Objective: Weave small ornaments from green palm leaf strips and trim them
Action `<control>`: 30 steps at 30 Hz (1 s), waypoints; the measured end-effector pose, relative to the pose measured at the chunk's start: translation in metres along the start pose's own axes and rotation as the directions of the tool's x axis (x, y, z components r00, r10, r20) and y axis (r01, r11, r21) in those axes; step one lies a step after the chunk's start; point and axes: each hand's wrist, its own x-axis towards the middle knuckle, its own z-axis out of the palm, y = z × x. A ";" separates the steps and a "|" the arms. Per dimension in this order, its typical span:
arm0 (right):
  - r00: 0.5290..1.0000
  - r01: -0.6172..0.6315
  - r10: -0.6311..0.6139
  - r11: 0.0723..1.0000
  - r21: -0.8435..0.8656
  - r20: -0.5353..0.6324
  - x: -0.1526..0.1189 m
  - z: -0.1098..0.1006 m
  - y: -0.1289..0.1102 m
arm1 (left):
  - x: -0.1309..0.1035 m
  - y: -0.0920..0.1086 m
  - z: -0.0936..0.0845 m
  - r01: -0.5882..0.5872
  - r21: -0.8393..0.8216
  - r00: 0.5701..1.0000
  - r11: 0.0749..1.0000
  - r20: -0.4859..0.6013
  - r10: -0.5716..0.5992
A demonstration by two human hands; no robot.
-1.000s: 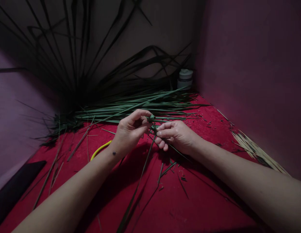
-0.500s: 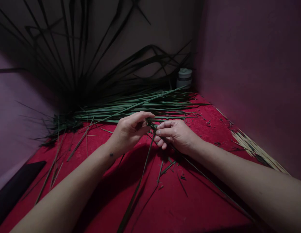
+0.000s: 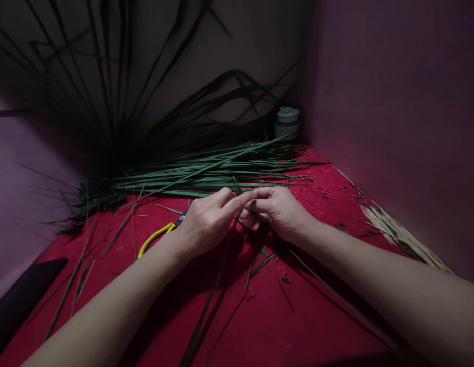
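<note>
My left hand [image 3: 214,216] and my right hand [image 3: 277,211] meet at the middle of the red cloth. Between their fingertips is a small knotted piece of green leaf [image 3: 236,187], mostly hidden by the fingers. The left fingers close over it from the left, while the right thumb and fingers pinch it from the right. One long leaf strip [image 3: 202,326] trails from it toward the near edge, and another thin strip [image 3: 332,290] runs below my right forearm. Yellow-handled scissors [image 3: 157,236] lie partly behind my left wrist.
A pile of long green leaves [image 3: 206,171] lies across the back of the red cloth [image 3: 298,326]. Behind stands a lidded container [image 3: 287,122]. Pale thin sticks [image 3: 405,237] are at the right wall, a black object [image 3: 28,285] at left. Leaf scraps are scattered about.
My left hand has moved down and right, its fingers now against my right fingertips, covering more of the leaf piece. The scissors have come into sight beside my left wrist. The view has shifted slightly.
</note>
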 end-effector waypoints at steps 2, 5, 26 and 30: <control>0.998 0.029 -0.029 1.000 -0.003 -0.061 0.000 0.000 -0.003 | 0.002 0.000 -0.001 0.091 -0.101 0.996 0.991 0.002 -0.091; 0.990 0.063 -0.064 0.998 -0.014 -0.126 0.000 0.000 -0.008 | 0.004 0.000 -0.002 0.198 -0.135 0.979 0.971 -0.012 -0.202; 0.998 0.045 -0.048 0.997 0.066 0.040 0.000 -0.004 -0.001 | 0.022 0.008 -0.018 0.607 -0.779 0.670 0.155 0.397 -0.627; 0.988 0.003 -0.021 0.993 0.120 0.153 0.000 -0.004 0.004 | 0.023 0.009 -0.016 0.502 -0.858 0.696 0.112 0.324 -0.641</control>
